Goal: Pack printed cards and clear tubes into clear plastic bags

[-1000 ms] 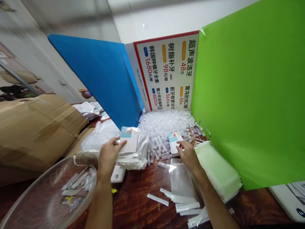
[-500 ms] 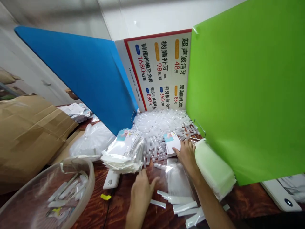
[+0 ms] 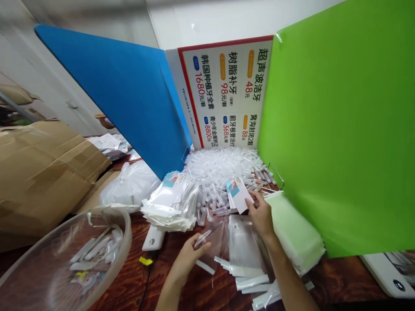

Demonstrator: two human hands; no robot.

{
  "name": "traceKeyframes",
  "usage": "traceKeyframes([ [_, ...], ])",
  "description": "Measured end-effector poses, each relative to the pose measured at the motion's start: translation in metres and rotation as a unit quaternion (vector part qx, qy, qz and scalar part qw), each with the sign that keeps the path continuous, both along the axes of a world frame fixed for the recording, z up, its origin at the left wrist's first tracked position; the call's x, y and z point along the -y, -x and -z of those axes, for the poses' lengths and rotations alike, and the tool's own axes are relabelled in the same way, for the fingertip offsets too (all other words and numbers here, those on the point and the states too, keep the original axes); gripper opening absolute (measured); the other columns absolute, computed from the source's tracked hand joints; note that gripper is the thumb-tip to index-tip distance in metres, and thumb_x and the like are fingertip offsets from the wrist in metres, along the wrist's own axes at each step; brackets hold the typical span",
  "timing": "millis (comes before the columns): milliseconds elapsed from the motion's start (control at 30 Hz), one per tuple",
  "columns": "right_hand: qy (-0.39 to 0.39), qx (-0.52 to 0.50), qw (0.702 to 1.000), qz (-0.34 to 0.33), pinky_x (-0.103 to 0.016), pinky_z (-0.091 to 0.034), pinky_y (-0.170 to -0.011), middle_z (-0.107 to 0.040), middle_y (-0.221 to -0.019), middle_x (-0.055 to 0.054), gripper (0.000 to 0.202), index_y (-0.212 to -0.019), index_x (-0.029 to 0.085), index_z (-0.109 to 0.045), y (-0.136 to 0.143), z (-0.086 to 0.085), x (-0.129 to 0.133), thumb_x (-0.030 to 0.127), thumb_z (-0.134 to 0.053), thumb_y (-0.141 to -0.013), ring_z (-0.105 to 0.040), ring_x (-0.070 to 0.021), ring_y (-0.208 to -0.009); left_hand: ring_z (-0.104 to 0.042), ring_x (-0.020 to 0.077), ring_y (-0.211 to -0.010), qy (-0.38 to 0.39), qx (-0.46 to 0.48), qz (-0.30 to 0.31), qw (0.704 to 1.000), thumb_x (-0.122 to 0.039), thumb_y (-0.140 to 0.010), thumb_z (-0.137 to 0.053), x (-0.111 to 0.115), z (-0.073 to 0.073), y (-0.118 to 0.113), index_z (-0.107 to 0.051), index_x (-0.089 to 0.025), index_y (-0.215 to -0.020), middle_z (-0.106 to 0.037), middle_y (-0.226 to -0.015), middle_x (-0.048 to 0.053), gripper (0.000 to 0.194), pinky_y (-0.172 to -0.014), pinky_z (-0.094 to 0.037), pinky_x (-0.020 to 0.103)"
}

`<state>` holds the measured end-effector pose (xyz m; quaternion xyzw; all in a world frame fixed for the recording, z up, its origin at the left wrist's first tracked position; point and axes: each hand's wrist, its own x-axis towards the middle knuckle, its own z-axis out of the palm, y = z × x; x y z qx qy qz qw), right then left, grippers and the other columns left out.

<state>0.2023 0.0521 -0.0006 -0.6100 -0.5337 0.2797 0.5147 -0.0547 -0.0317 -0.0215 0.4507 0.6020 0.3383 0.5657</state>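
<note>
My left hand [image 3: 189, 257] pinches a clear plastic bag [image 3: 215, 237] by its side, at the lower middle of the head view. The bag lies tilted beside a stack of clear bags [image 3: 244, 246] with white strips at their lower ends. My right hand [image 3: 261, 211] has thumb and fingers closed on the edge of a white and blue printed card [image 3: 239, 196], above the stack. Behind the card spreads a heap of small white translucent tubes [image 3: 220, 166]. Left of the heap is a pile of filled bags with cards [image 3: 171, 198].
A clear round tub [image 3: 125, 242] with white pieces is at lower left, near a cardboard box [image 3: 48, 172] and a white plastic bag [image 3: 128, 183]. Blue [image 3: 123, 95] and green [image 3: 333, 129] panels flank the heap. Pale green sheets [image 3: 295, 233] lie right.
My left hand has closed on a clear bag and drawn its side leftward. My right hand has lifted and tilted the card slightly. The view has shifted a little.
</note>
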Motion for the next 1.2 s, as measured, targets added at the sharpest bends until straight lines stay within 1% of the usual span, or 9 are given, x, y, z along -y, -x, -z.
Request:
traceKeyframes([
  [100,0.041,-0.103,0.993,-0.024,-0.027,-0.043,-0.046,-0.072,-0.085,-0.006,0.043,-0.117,0.016,-0.066,-0.008,-0.008,0.015,0.045,-0.060,-0.087,-0.053,-0.0149,-0.050,-0.066,0.0140,-0.074,0.042,0.206,-0.087,0.974,-0.035,-0.066,-0.086,0.002,-0.008,-0.015,-0.056,-0.019,-0.079,-0.072,-0.082,0.001,0.036,-0.072,-0.048,0.025],
  [200,0.043,-0.082,0.996,-0.015,-0.029,-0.048,-0.050,-0.074,-0.094,-0.008,0.039,-0.115,0.018,-0.069,-0.019,-0.014,0.031,0.044,-0.061,-0.088,-0.058,-0.0175,-0.057,-0.071,0.0137,-0.077,0.067,0.327,-0.197,0.922,-0.020,-0.058,-0.091,-0.003,-0.007,-0.029,-0.060,-0.019,-0.087,-0.075,-0.089,0.003,0.043,-0.075,-0.054,0.023],
  [333,0.036,0.001,0.993,-0.114,-0.040,-0.054,-0.086,-0.077,-0.106,-0.010,0.025,-0.104,0.022,-0.077,-0.034,-0.020,0.051,0.035,-0.063,-0.089,-0.069,-0.0279,-0.096,-0.073,0.0137,-0.076,0.057,0.363,-0.270,0.890,-0.004,-0.061,-0.085,-0.018,-0.004,-0.040,-0.064,-0.017,-0.095,-0.077,-0.095,0.004,0.042,-0.068,-0.059,0.020],
  [467,0.085,-0.003,0.965,-0.249,-0.040,-0.053,-0.092,-0.078,-0.106,-0.007,0.020,-0.103,0.026,-0.079,-0.038,-0.023,0.064,0.029,-0.064,-0.090,-0.070,-0.0269,-0.100,-0.073,0.0139,-0.070,0.040,0.360,-0.297,0.884,-0.004,-0.064,-0.083,-0.030,-0.005,-0.048,-0.062,-0.018,-0.090,-0.075,-0.083,0.000,0.036,-0.064,-0.061,0.021],
  [700,0.075,-0.051,0.977,-0.193,-0.041,-0.050,-0.096,-0.077,-0.110,-0.008,0.022,-0.103,0.023,-0.079,-0.029,-0.010,0.062,0.032,-0.065,-0.089,-0.067,-0.0281,-0.105,-0.073,0.0129,-0.072,-0.008,0.346,-0.302,0.888,-0.014,-0.059,-0.091,-0.025,-0.005,-0.062,-0.058,-0.018,-0.085,-0.073,-0.080,0.000,0.042,-0.069,-0.058,0.020],
  [867,0.115,-0.124,0.971,-0.171,-0.028,-0.049,-0.055,-0.072,-0.079,-0.004,0.030,-0.109,0.021,-0.074,-0.016,-0.001,0.059,0.041,-0.063,-0.089,-0.061,-0.0171,-0.058,-0.073,0.0197,-0.078,-0.023,0.305,-0.257,0.917,-0.032,-0.057,-0.092,-0.018,-0.008,-0.077,-0.062,-0.017,-0.088,-0.077,-0.088,0.005,0.046,-0.076,-0.057,0.030],
  [1033,0.133,-0.234,0.937,-0.223,-0.029,-0.051,-0.060,-0.068,-0.074,0.000,0.034,-0.115,0.024,-0.066,0.007,0.005,0.061,0.040,-0.066,-0.085,-0.062,-0.0179,-0.060,-0.071,0.0271,-0.099,-0.031,0.233,-0.192,0.953,-0.036,-0.058,-0.090,-0.011,-0.015,-0.089,-0.069,-0.018,-0.106,-0.076,-0.105,0.009,0.055,-0.091,-0.053,0.036],
  [1133,0.161,-0.272,0.918,-0.238,-0.030,-0.050,-0.059,-0.067,-0.067,0.002,0.036,-0.113,0.025,-0.063,0.019,0.011,0.065,0.040,-0.069,-0.082,-0.062,-0.0190,-0.059,-0.069,0.0335,-0.098,-0.068,0.050,-0.128,0.988,-0.041,-0.058,-0.088,0.022,-0.009,-0.071,-0.073,-0.019,-0.095,-0.076,-0.099,0.012,0.045,-0.092,-0.052,0.043],
  [1200,0.172,-0.304,0.907,-0.236,-0.029,-0.047,-0.056,-0.064,-0.059,0.003,0.036,-0.110,0.024,-0.061,0.023,0.014,0.066,0.042,-0.071,-0.081,-0.058,-0.0182,-0.054,-0.064,0.0348,-0.108,-0.151,-0.143,-0.168,0.964,-0.045,-0.070,-0.079,0.056,0.002,-0.047,-0.073,-0.023,-0.097,-0.073,-0.106,0.013,0.035,-0.101,-0.046,0.047],
])
